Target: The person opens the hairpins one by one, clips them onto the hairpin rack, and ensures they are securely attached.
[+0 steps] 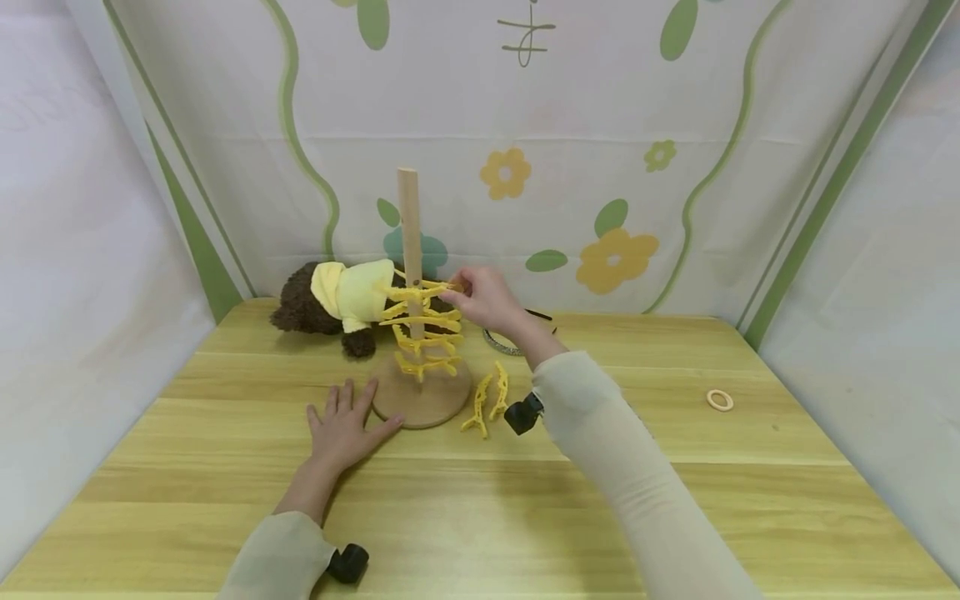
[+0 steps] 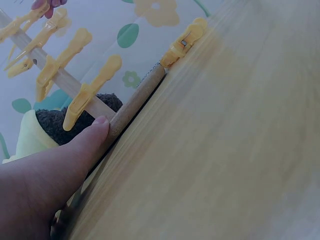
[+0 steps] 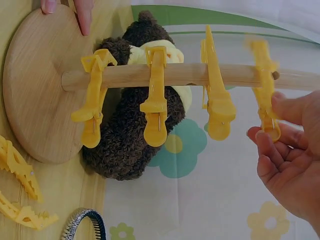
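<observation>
A wooden post (image 1: 410, 225) rises from a round wooden base (image 1: 423, 408), with several yellow hair clips (image 3: 155, 100) clamped along it one above another. My right hand (image 1: 487, 298) pinches the handle end of the topmost hair clip (image 3: 263, 70) between thumb and fingers; this clip lies across the post. On the table to the left, my left hand (image 1: 341, 429) is spread out flat, and its thumb (image 2: 100, 127) touches the rim of the base. Two loose yellow hair clips (image 1: 480, 407) lie on the table right of the base.
Behind the post lies a brown plush toy (image 1: 363, 292) in a yellow top. A sparkly headband (image 3: 80, 220) rests at the back, partly behind my right forearm. Farther right on the table is a small pale ring (image 1: 719, 401). A flowered cloth (image 1: 562, 192) hangs behind.
</observation>
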Tool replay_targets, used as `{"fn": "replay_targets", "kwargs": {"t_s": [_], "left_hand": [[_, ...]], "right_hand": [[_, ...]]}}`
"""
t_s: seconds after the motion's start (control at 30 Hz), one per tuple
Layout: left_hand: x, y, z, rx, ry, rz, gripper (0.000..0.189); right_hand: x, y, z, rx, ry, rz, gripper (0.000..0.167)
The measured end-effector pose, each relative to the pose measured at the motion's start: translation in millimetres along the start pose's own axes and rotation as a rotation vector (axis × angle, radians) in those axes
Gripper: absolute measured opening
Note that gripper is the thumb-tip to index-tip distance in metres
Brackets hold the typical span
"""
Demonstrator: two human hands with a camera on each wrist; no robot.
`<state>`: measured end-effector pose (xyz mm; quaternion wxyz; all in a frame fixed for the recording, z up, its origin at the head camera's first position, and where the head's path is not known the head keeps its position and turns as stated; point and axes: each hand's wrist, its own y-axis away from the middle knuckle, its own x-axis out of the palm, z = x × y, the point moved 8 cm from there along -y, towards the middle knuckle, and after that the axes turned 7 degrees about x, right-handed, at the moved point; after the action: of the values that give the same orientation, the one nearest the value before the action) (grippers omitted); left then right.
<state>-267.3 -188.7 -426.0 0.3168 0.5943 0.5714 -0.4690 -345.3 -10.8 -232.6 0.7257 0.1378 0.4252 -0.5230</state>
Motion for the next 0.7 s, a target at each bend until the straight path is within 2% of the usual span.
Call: {"fn": "replay_targets", "kwargs": {"t_s": [0.3, 0.43, 0.57, 0.7], "left_hand": [[-0.3, -0.3, -0.2, -0.006, -0.001, 0.007, 0.088], [0.6, -0.5, 1.3, -0.011, -0.004, 0.009, 0.088], [1.0, -0.8, 2.3, -0.014, -0.005, 0.005, 0.089], [1.6, -1.3, 2.0, -0.012, -0.002, 0.006, 0.089]], "right_hand": [[-1.2, 1.7, 0.6, -0.009, 0.017, -0.012, 0.03], [0.7, 2.1, 0.1, 0.004, 0.025, 0.012, 0.034], [-0.1, 3.9, -3.1, 0.036, -0.006, 0.042, 0.046], [-8.7, 12.2, -7.8, 0.06, -0.057, 0.022, 0.054]]}}
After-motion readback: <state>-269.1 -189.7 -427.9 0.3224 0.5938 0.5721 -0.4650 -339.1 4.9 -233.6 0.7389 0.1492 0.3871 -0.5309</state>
